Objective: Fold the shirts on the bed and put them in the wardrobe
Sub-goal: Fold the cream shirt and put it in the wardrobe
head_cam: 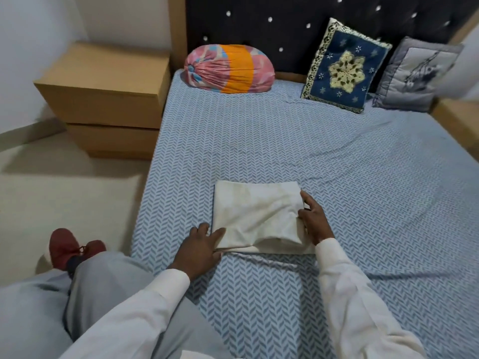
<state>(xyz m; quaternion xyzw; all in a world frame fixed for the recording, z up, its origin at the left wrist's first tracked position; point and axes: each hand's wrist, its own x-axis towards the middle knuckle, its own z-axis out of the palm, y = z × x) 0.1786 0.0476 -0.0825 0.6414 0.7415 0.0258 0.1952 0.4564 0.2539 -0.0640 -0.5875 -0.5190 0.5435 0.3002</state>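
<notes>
A folded cream-white shirt [255, 216] lies as a flat rectangle on the blue herringbone bed sheet [337, 164], near the bed's front left part. My left hand [199, 246] grips the shirt's near left corner, thumb on top and fingers beside the edge. My right hand [312, 218] clasps the shirt's right edge, fingers curled around the fold. Both arms wear white sleeves. No wardrobe is in view.
A pink and orange bolster [229, 68], a dark blue patterned cushion [344, 66] and a grey cushion [417, 76] lean against the dark tufted headboard [285, 24]. A wooden bedside cabinet [106, 99] stands left of the bed. My knee and a red shoe [70, 248] are at lower left.
</notes>
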